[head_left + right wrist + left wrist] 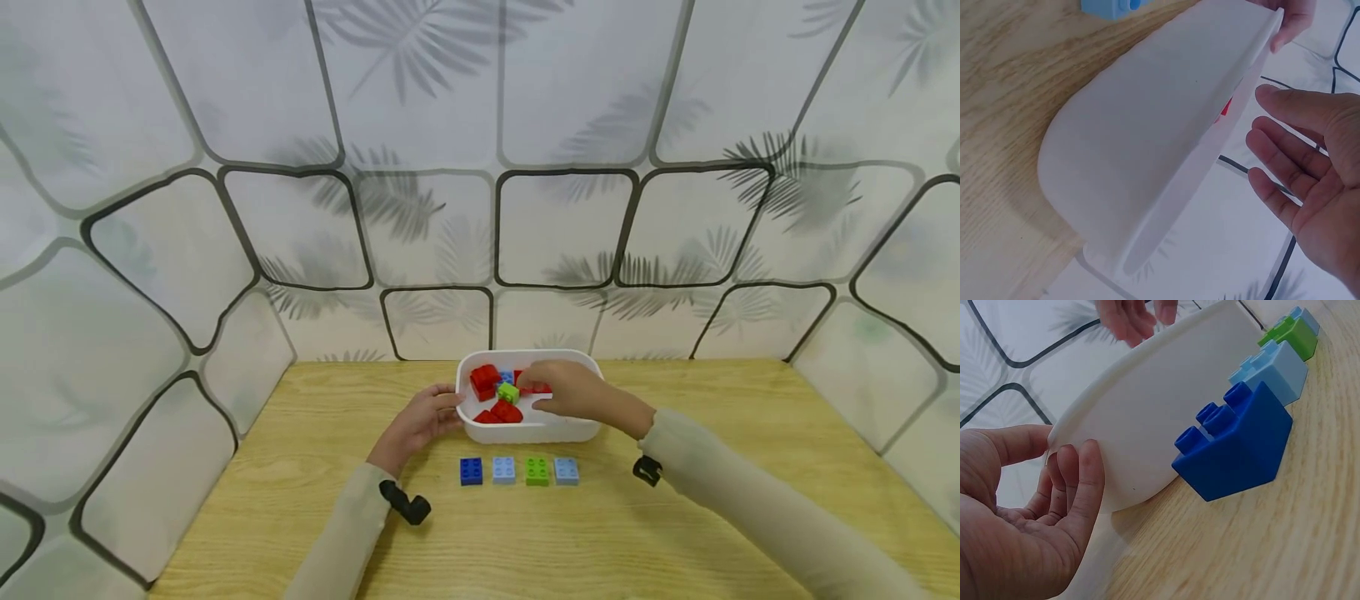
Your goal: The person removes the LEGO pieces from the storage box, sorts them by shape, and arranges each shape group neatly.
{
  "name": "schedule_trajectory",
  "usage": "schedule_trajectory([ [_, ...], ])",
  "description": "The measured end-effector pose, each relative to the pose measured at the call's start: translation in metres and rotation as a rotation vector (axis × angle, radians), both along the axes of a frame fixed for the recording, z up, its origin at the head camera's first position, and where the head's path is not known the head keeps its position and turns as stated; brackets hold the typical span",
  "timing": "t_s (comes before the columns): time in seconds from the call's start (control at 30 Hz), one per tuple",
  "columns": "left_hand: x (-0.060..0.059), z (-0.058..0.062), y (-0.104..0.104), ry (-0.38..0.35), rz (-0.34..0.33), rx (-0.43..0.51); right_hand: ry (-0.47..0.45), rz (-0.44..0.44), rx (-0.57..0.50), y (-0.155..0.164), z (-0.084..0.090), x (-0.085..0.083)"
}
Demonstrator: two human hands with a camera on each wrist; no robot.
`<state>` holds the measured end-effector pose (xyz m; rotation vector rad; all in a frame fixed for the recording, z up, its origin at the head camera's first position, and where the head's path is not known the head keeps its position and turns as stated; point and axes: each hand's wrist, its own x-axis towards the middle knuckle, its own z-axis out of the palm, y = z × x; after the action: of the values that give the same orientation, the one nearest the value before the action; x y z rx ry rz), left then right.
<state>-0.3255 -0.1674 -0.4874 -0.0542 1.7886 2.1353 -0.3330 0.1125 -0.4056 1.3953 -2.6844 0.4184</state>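
Observation:
A white plastic bin [540, 432] stands on the table with several red toy bricks [484, 379], a green brick [508, 392] and a blue brick in it. My left hand [425, 419] holds the bin's left end. In the left wrist view its thumb is at the rim and its fingers [1088, 465] lie against the outer wall. My right hand [562, 388] hovers over the bin's inside, partly covering the red bricks there. Seen from the right wrist, that hand [1310, 169] has loosely bent, spread fingers with nothing between them.
In front of the bin, a row of bricks lies on the wooden table [525, 542]: dark blue [471, 472], light blue [504, 470], green [537, 472] and light blue [566, 472]. A patterned curtain [562, 225] hangs behind the table and along both sides.

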Motion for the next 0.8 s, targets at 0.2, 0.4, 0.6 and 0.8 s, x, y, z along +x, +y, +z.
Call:
schedule_trajectory([
  [0.2, 0.001, 0.001, 0.001, 0.004, 0.002, -0.001, -0.037, -0.010, 0.028, -0.012, -0.002, -0.013],
  [0.4, -0.001, -0.001, 0.000, -0.002, 0.002, 0.013, -0.049, -0.019, 0.054, -0.022, -0.005, -0.022],
  [0.6, -0.002, -0.001, 0.000, -0.009, 0.015, 0.017, -0.062, -0.034, 0.116, -0.034, -0.010, -0.029],
  [0.8, 0.000, -0.001, 0.002, -0.011, 0.024, 0.013, -0.032, -0.051, 0.191, -0.046, -0.016, -0.034],
])
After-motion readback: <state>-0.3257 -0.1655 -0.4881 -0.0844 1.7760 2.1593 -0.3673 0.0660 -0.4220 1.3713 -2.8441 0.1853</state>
